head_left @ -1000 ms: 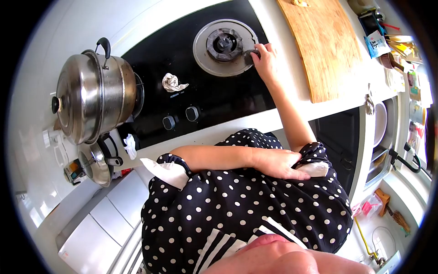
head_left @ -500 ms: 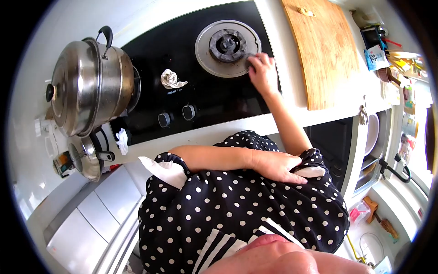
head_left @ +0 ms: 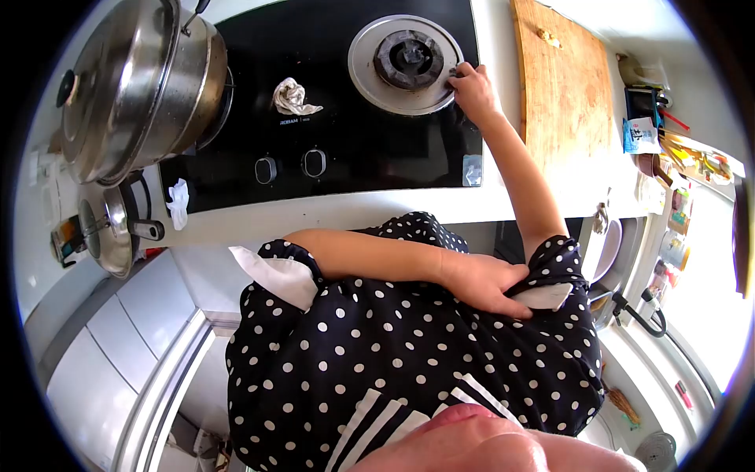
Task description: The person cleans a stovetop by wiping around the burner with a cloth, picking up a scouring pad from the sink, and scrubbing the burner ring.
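My right hand (head_left: 476,93) is at the right rim of the round metal burner plate (head_left: 363,77). Its fingers are pinched together around a small dark thing, mostly covered by the fingertips, whose kind I cannot make out. In the plate's middle sits the dark burner head (head_left: 409,60). Reaching across my body, my left hand (head_left: 486,285) grips the rolled polka-dot sleeve (head_left: 560,263) of my right arm, near its white cuff (head_left: 544,297). A crumpled white cloth (head_left: 291,97) lies on the black glass cooktop (head_left: 377,153), left of the burner.
A large lidded steel pot (head_left: 130,86) stands on the left burner. Below it is a pan with a glass lid (head_left: 110,228), beside a crumpled white tissue (head_left: 178,203). Two knobs (head_left: 314,163) are at the cooktop's front. A wooden cutting board (head_left: 562,102) lies to the right.
The view has shifted, with the cooktop now higher in the frame. My right hand has moved up along the plate's right rim. My left hand keeps its hold on the sleeve.
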Demonstrator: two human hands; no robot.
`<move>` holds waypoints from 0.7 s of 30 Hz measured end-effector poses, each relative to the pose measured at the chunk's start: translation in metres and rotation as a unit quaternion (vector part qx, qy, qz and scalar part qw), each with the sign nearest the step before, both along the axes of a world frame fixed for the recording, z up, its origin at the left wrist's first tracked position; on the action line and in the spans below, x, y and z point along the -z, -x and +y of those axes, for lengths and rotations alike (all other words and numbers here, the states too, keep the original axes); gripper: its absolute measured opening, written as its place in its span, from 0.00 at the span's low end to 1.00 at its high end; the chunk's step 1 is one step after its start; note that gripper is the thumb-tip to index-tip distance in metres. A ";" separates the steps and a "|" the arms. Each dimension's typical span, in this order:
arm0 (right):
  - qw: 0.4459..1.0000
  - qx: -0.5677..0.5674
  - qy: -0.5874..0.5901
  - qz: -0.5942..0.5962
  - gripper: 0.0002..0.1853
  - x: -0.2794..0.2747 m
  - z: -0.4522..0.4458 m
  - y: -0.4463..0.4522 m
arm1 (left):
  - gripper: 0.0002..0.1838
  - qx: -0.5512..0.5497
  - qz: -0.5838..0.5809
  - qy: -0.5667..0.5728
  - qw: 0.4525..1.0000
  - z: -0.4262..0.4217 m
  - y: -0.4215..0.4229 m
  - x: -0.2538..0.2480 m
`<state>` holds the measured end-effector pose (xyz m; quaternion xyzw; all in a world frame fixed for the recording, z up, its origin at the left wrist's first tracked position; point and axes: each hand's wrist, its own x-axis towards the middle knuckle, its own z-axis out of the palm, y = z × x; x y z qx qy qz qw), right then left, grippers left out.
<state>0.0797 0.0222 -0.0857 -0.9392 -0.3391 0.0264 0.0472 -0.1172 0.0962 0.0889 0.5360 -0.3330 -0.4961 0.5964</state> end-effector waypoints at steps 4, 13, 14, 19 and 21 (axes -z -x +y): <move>0.996 -0.074 0.000 0.047 0.10 -0.007 0.019 0.032 | 0.34 0.002 -0.016 0.032 0.999 0.003 0.001 0.000; 0.996 -0.016 -0.012 0.091 0.11 -0.003 0.020 0.030 | 0.35 -0.025 -0.027 0.046 0.998 0.014 0.005 -0.001; 0.997 -0.006 -0.037 0.060 0.10 0.011 0.006 0.011 | 0.35 -0.032 -0.026 0.044 0.998 0.014 0.007 0.000; 0.995 0.078 -0.054 -0.013 0.07 0.020 0.020 0.024 | 0.35 -0.035 -0.034 0.042 0.998 0.017 0.005 0.003; 0.980 0.033 -0.192 -0.030 0.07 0.020 0.036 0.060 | 0.35 -0.038 -0.039 0.047 0.997 0.013 0.008 0.006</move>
